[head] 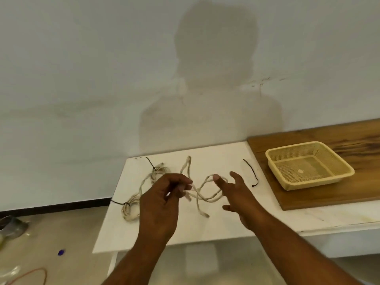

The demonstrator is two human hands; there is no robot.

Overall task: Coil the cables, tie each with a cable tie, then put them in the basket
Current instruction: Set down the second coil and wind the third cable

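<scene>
Loose cable [202, 195]: cream, uncoiled, on white counter [216, 227]. It runs mainly left to right; one loop points toward the wall, the free end toward the near edge.
Left hand [162, 200]: knuckles up, fingertips pinching the cable.
Right hand [236, 192]: fingers spread, at the cable's right loop.
Basket [308, 167]: well apart, right.

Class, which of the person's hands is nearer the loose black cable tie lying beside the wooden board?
Right. The right hand is just left of the cable tie; the left hand is farther left, pinching the white cable.
</scene>
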